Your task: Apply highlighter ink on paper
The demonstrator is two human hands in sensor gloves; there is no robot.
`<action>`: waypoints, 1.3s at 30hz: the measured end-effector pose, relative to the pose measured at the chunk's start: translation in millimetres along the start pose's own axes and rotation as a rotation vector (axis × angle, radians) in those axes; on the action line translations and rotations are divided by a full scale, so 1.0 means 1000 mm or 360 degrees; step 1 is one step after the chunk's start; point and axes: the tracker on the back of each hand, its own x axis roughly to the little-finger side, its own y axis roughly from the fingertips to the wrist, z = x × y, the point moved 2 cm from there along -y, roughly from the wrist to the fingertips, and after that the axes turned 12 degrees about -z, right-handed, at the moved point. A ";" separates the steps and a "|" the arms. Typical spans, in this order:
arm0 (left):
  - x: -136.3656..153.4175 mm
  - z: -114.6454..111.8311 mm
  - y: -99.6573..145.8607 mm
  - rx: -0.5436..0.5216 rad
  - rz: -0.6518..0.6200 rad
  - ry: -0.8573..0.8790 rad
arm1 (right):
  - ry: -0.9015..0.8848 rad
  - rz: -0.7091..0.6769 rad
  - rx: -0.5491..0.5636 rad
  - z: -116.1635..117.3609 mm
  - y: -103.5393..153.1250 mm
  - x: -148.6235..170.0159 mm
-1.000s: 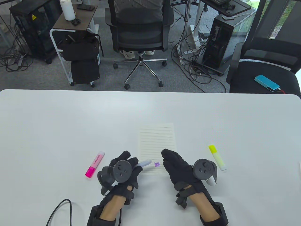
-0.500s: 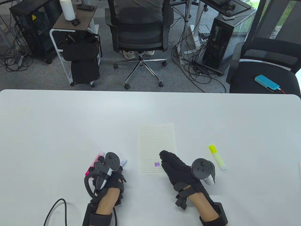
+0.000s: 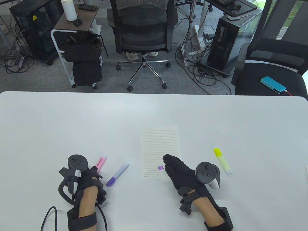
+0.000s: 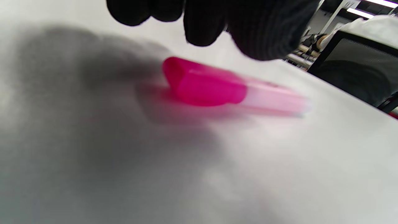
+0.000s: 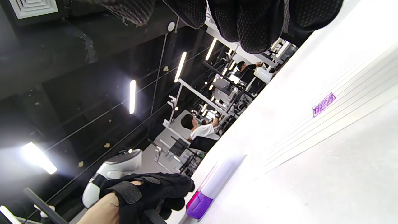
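Note:
A lined paper (image 3: pixel 161 144) lies at the table's middle with a small purple mark (image 3: pixel 160 168) near its lower edge. My right hand (image 3: pixel 169 161) rests flat on the paper's lower right corner, fingers straight, beside the mark (image 5: pixel 324 105). A capped purple highlighter (image 3: pixel 117 175) lies loose left of the paper. My left hand (image 3: pixel 93 170) hangs over the cap end of the pink highlighter (image 3: pixel 101 162). In the left wrist view its fingertips (image 4: pixel 202 29) hover just above the pink highlighter (image 4: pixel 214 88) and hold nothing.
A yellow highlighter (image 3: pixel 222 160) lies right of my right hand. A black cable (image 3: pixel 51 211) loops at the table's front left edge. Office chairs and computer towers stand beyond the far edge.
My left hand let go of the purple highlighter, which now lies on the table, and moved left to the pink highlighter. My right hand stayed on the paper.

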 end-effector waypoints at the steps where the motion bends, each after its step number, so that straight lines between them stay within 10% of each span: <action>1: 0.004 -0.005 -0.004 0.0061 0.0021 0.0015 | 0.0001 0.0004 -0.0004 0.000 0.000 0.000; 12: -0.016 -0.013 -0.010 0.0133 -0.0158 -0.0197 | -0.0003 0.0031 -0.0048 0.003 0.000 0.001; 17: -0.020 -0.001 -0.003 -0.0088 -0.0212 -0.0099 | 0.0005 0.0040 -0.0060 0.004 0.000 0.002; 26: -0.108 0.002 0.060 -0.0064 -0.1391 0.0280 | -0.0025 0.0006 -0.0024 0.005 -0.001 -0.001; 39: -0.168 -0.052 0.118 0.0116 -0.1879 0.0175 | 0.0095 -0.0158 -0.0088 0.002 -0.006 -0.018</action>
